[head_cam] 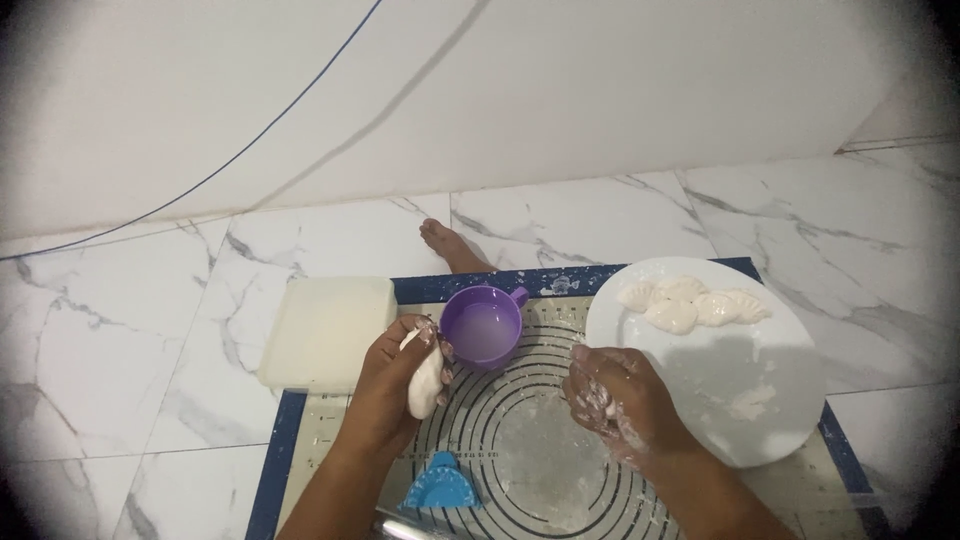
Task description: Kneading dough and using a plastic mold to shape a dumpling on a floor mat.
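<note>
My left hand (390,385) grips a folded white dough piece (425,385) just left of a purple cup (483,325) of cloudy water. My right hand (610,400), dusted with flour, hovers over the pastry mat (520,440) with fingers curled; a bit of white dough sticks to its fingertips. A white plate (760,400) at the right carries several shaped dumplings (690,303) along its far rim. A blue dumpling press (442,485) lies open on the mat near my left forearm.
A white rectangular lidded box (325,330) sits left of the mat on the marbled tile floor (120,330). A bare foot (452,245) rests beyond the cup. A thin blue cable (250,145) runs across the white wall.
</note>
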